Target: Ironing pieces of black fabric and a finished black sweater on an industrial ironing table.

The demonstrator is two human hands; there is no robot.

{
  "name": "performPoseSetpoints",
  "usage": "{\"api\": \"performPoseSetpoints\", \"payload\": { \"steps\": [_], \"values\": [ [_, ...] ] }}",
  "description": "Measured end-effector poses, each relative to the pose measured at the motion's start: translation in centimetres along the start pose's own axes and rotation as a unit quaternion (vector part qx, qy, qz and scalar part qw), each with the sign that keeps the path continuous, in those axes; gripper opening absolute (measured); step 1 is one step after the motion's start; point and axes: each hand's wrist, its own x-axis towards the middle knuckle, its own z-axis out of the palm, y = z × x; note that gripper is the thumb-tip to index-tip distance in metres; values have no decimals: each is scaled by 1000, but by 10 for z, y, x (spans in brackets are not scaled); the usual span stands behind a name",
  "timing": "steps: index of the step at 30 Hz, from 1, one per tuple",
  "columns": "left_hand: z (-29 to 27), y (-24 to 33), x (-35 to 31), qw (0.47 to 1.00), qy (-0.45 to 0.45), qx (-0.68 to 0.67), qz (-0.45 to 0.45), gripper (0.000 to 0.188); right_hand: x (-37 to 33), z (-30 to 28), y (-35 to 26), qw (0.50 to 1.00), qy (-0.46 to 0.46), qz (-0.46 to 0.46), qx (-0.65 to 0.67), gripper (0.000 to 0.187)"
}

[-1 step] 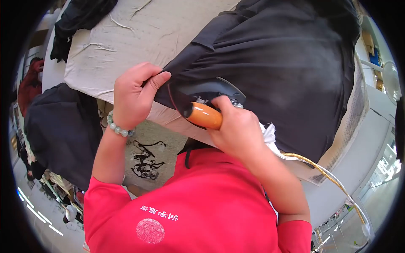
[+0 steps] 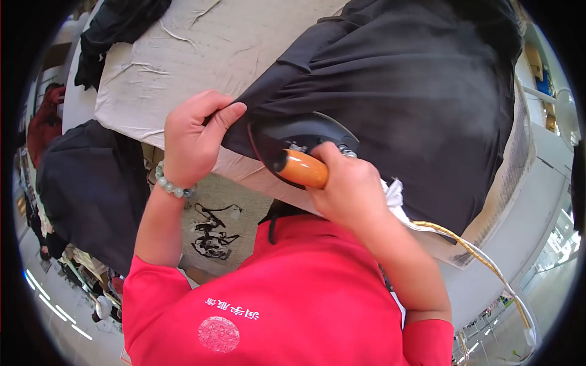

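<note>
A black garment (image 2: 403, 104) lies spread over the pale padded ironing table, with folds running across its left part. My left hand (image 2: 198, 131) pinches the garment's left edge between thumb and fingers. In my right hand (image 2: 351, 189) is the orange handle of a steam iron (image 2: 305, 131). The iron's dark body rests on the garment near the table's front edge, just right of my left hand. Its soleplate is hidden. A white cloth (image 2: 394, 192) shows beside my right wrist, where the iron's yellow hose and white cord (image 2: 458, 240) lead off to the right.
The table's pale cover (image 2: 183, 61) is wrinkled at the left. More dark fabric (image 2: 125, 24) lies at its far left corner, and a dark cloth pile (image 2: 88, 189) stands left of me. Tangled dark strips (image 2: 213, 235) lie below the table edge. A person in dark red (image 2: 46, 125) is farther left.
The iron and my right hand have shifted slightly to the right along the garment. My left hand keeps its pinch on the edge, nearly unmoved.
</note>
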Motion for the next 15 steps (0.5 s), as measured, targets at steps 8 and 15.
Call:
{"api": "performPoseSetpoints", "payload": {
  "steps": [8,15],
  "values": [
    [-15,3,-8,990,56,-129,-28,8,-74,-32,90,985,4,120,-122,21],
    [-5,-17,-19,987,70,-17,-146,14,-219,-116,296,933,140,327,-58,40]
  ]
}}
